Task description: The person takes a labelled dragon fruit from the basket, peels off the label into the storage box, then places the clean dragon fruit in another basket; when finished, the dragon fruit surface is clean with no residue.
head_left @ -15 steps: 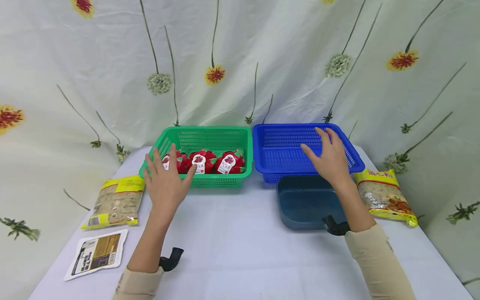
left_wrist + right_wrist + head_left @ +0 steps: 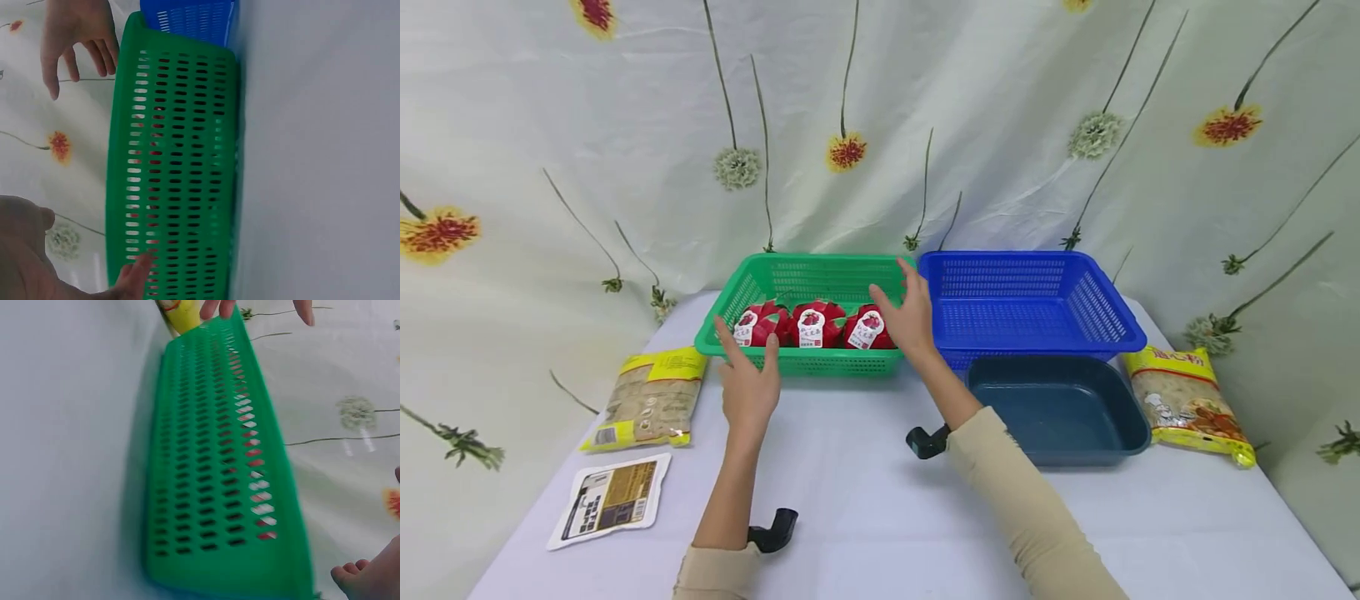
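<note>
A green slotted basket (image 2: 842, 363) stands at the back of the table with three red dragon fruits (image 2: 818, 323) in it, each bearing a white label. My left hand (image 2: 750, 392) is at the basket's near left corner, thumb and fingers spread apart. Over the basket's right end hovers my right hand (image 2: 913, 315), its fingers extended and holding nothing. Both wrist views show the basket's slotted front wall (image 2: 178, 144) with red showing through. Whether either hand touches the rim I cannot tell.
To the right, a blue basket (image 2: 1000, 329) adjoins the green one, with a dark teal tub (image 2: 1060, 408) before it. A yellow-ended food bag (image 2: 1191, 400) lies far right. On the left lie another such bag (image 2: 651, 400) and a flat white-edged packet (image 2: 610, 500).
My right hand has moved left from over the blue basket to the green basket's right end. My left hand has lowered toward the green basket's near left corner. The head view has shifted slightly.
</note>
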The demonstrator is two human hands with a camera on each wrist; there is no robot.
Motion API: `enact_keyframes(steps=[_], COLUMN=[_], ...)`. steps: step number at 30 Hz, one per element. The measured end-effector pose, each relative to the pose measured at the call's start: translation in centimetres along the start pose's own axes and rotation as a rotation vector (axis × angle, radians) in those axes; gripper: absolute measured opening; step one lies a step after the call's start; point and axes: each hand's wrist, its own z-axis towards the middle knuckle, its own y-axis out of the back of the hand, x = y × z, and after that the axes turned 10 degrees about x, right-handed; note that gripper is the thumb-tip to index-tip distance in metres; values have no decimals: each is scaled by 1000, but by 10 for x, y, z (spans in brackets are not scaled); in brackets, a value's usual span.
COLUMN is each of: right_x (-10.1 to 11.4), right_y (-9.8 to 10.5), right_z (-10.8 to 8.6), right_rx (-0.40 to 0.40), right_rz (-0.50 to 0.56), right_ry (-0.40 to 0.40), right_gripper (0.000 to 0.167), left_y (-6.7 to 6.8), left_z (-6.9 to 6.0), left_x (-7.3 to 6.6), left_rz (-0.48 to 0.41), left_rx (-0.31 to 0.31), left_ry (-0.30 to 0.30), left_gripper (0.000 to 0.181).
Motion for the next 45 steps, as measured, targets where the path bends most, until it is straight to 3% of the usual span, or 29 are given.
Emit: enact_keyframes(steps=[3, 7, 11, 15, 19, 23, 30, 45], right_x=[-9, -21, -27, -29, -29, -29, -32, -22], right_y=[-17, -27, -29, -29, -29, -32, -39, -42], right_z=[4, 6, 7, 10, 15, 19, 20, 24], right_rx=[44, 98, 199, 311, 390, 448, 444, 498], right_rz=[17, -28, -96, -121, -158, -233, -359, -455], right_ry=[-89, -196, -292, -342, -357, -377, -421, -430], right_gripper=[72, 80, 85, 88, 93, 97, 100, 106], left_y=[-16, -37, -49, -53, -52, -52, -51, -49], left_z=[10, 19, 24, 25, 26, 27, 26, 32], left_x=[7, 17, 25, 28, 29, 31, 33, 39], left_rz=[-199, -441, -586, -680, -727, -721, -718, -738], left_rx=[71, 95, 89, 57, 49, 44, 41, 23], left_ry=[-2, -48, -69, -89, -124, -142, -168, -184], left_gripper=[84, 86, 84, 82, 82, 82, 81, 80])
